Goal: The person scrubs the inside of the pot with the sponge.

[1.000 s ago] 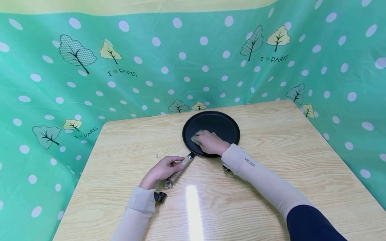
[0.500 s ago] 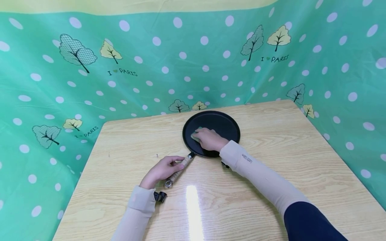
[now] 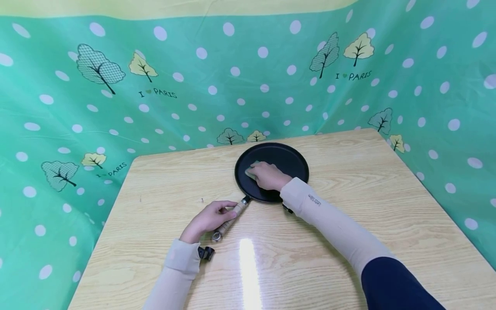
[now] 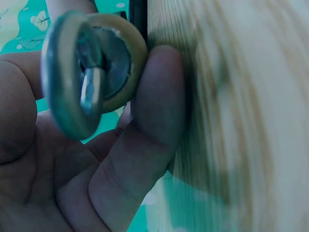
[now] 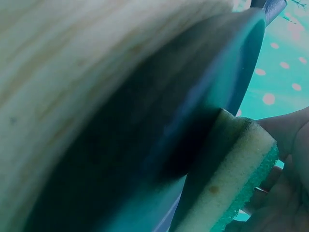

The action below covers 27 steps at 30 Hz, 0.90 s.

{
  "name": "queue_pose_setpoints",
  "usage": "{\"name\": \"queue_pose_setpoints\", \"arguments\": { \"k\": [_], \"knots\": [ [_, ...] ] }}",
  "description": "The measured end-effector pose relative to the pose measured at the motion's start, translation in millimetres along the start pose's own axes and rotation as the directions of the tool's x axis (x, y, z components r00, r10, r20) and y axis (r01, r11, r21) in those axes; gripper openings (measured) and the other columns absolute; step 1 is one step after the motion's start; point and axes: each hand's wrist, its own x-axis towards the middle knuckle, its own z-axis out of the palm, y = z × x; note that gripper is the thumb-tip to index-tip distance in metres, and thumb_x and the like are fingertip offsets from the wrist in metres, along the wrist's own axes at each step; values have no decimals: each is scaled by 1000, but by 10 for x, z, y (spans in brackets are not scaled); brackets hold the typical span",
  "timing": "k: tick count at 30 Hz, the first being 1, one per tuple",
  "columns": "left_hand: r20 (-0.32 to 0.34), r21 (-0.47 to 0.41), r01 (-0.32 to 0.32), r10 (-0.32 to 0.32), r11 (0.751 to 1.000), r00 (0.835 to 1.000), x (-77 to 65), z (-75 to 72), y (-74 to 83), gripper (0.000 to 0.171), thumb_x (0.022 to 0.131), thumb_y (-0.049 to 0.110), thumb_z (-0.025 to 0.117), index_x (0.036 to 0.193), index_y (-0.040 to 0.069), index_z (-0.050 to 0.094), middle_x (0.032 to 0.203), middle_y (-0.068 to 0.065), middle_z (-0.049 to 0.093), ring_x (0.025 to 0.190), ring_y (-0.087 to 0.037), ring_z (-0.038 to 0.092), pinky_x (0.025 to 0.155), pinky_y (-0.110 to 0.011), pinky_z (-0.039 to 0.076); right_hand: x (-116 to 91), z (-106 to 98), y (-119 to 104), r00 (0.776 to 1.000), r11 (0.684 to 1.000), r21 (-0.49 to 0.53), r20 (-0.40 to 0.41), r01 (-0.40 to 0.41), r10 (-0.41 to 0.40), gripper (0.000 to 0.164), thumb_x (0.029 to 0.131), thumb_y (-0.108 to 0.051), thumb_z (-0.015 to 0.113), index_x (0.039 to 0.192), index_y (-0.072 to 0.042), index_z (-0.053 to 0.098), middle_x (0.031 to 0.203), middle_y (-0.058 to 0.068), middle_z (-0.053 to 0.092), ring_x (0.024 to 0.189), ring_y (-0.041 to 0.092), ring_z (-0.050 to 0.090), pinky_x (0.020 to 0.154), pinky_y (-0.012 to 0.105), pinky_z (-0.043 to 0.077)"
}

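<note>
A round black frying pan lies flat near the back of the table, its wooden handle pointing toward the front left. My left hand grips that handle between thumb and fingers. The metal hanging ring at the handle's end shows large in the left wrist view. Over the pan's inner surface, my right hand holds a sponge. In the right wrist view the sponge has a pale soft layer toward the pan and a green scouring layer toward the palm.
The light wood table runs back to a green dotted curtain that also hangs at both sides. A bright light reflection lies on the tabletop in front of the pan.
My right hand has slid a little toward the back with the sponge, over the pan's left part. The left hand and the pan stay in place.
</note>
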Motion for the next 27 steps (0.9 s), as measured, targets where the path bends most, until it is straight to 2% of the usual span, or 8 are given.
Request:
{"name": "queue_pose_setpoints", "arguments": {
  "k": [7, 14, 27],
  "knots": [
    [-1, 1, 3, -3, 1000, 1000, -8, 3, 3, 39, 104, 14, 67, 140, -2, 65, 93, -8, 61, 81, -19, 54, 72, -34, 45, 63, -6, 32, 1000, 1000, -12, -9, 4, -4, 46, 108, -3, 51, 153, -11, 57, 159, 18, 49, 148, 39, 43, 111, 67, 40],
    [3, 2, -1, 1, 1000, 1000, -10, -2, 9, 39, 104, 13, 67, 140, -2, 65, 92, -8, 60, 81, -19, 53, 72, -34, 45, 108, -15, 65, 1000, 1000, 15, 1, -26, 26, 47, 108, -3, 51, 154, -12, 56, 161, 16, 47, 151, 37, 40, 115, 66, 36],
    [3, 9, 5, -5, 1000, 1000, -6, -4, -8, 39, 105, 14, 67, 140, -1, 65, 92, -7, 60, 82, -19, 53, 73, -34, 45, 179, -26, 126, 999, 999, 37, -4, -39, 39, 48, 107, -4, 54, 154, -11, 55, 161, 16, 47, 149, 37, 41, 115, 65, 36]
  ]
}}
